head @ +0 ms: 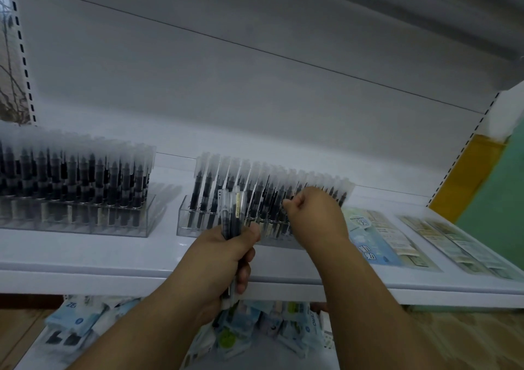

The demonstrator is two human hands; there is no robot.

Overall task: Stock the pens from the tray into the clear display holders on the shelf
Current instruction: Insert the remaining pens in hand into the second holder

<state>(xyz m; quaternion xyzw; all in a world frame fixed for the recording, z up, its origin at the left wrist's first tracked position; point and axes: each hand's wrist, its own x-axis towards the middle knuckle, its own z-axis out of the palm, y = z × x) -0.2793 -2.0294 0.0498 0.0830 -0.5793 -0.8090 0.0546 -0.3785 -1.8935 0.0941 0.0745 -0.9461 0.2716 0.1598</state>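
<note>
My left hand grips a bundle of pens with clear caps and black barrels, held upright in front of the shelf edge. Behind it a clear display holder stands on the white shelf, filled with several rows of upright pens. My right hand reaches over the holder's right part with curled fingers pinching a pen among the rows; that pen is mostly hidden by the hand. A second clear holder full of pens stands at the left.
Flat printed packets and more packets lie on the shelf to the right. Below the shelf a lower level holds a heap of blue and white stationery packs. The white back panel rises behind the holders.
</note>
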